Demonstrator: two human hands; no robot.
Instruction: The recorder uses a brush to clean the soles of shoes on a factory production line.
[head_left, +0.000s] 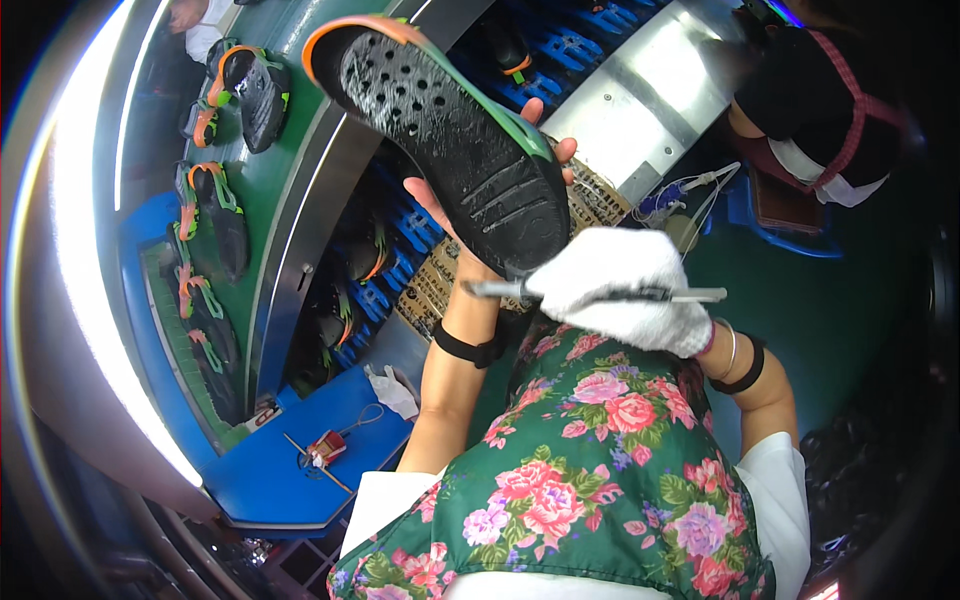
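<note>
My left hand [432,203] holds up a shoe [455,150], its black underside facing me. Fingers wrap around it from behind and show along its right edge. Small holes dot the shoe's upper part, where the surface shines as if wet; ridges cross the lower part. Orange and green trim runs along its rim. In a white knit glove, my right hand [625,285] is closed around a slim silver pen-like tool [700,295]. The tool's blurred left end lies just below the shoe's lower end; whether they touch, I cannot tell.
On the left, a green conveyor belt [285,165] carries several black and orange shoes [255,100]. A blue table [260,470] bears a small red item and a thin stick. Blue racks [400,220] stand behind my left arm. Another person [810,110] is at the upper right, near a blue stool [790,235].
</note>
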